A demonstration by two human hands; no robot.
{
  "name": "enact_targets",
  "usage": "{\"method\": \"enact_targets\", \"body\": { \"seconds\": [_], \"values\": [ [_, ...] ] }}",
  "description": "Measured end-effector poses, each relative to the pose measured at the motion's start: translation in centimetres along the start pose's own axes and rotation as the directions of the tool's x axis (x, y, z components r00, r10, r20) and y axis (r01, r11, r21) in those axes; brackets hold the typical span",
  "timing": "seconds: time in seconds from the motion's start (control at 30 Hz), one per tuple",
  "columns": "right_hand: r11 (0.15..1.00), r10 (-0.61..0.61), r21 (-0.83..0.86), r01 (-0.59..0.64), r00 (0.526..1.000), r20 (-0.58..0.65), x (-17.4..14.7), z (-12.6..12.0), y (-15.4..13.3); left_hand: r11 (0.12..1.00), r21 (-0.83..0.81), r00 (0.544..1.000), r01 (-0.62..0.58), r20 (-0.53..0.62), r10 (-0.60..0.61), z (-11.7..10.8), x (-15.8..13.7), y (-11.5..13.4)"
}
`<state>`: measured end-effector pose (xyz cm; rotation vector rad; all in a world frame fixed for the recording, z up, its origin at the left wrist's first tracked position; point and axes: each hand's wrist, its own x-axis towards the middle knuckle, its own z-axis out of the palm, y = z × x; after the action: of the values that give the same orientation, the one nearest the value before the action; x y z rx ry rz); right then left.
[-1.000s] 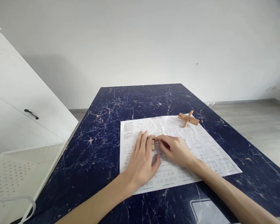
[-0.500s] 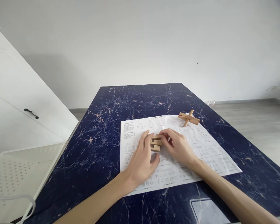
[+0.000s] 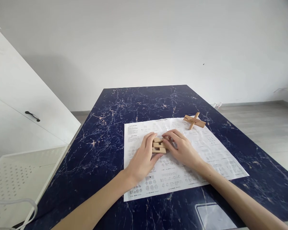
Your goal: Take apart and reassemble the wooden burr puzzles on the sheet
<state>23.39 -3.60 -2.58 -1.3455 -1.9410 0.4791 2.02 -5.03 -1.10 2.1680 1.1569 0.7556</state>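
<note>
Left hand (image 3: 141,159): Drawn in since half a second ago, with thumb brought up to the near edge and fingers at the far left; now closed round the left end of the wooden blocks (image 3: 162,146).
Wooden blocks, change: More of the left end uncovered, formerly under the fingers.
Bearing on the work: Judged better braced for fine adjustment, with both ends attended.
Wooden blocks, look: Pale, plain, square-edged; apparently three, lying in stepped rows with small dark notches showing. Located over the printed sheet (image 3: 225,172), between the hands; flat or slightly lifted, cannot tell.
Right hand (image 3: 182,147): Bent at the fingers and touching the right end; clamped or merely resting, cannot tell.
Crossed wooden pieces (image 3: 194,121): Unmoved at the sheet's far right; warmer in tone, dark-marked, well apart from both hands.
</note>
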Motion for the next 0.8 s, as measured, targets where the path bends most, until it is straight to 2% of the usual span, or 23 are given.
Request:
{"method": "enact_targets", "body": {
  "seconds": [0.17, 0.37, 0.8],
  "values": [
    [1.0, -0.011, -0.021, 0.011, 1.0, -0.004, -0.01, 0.09, 0.0, 1.0, -0.001, 0.999, -0.012, -0.043, 0.012, -0.33, 0.52, -0.58],
    [0.999, 0.02, -0.028, -0.02, 1.0, -0.007, 0.02, 0.12, 0.12, 0.991, 0.13, 0.996, -0.005, -0.089, 0.017, -0.2, 0.48, -0.49],
    [0.997, 0.052, -0.06, -0.052, 0.999, 0.007, 0.14, -0.04, 0.27, 0.981, 0.194, 0.995, 0.003, -0.095, 0.016, -0.05, 0.3, -0.43]
  ]
}}
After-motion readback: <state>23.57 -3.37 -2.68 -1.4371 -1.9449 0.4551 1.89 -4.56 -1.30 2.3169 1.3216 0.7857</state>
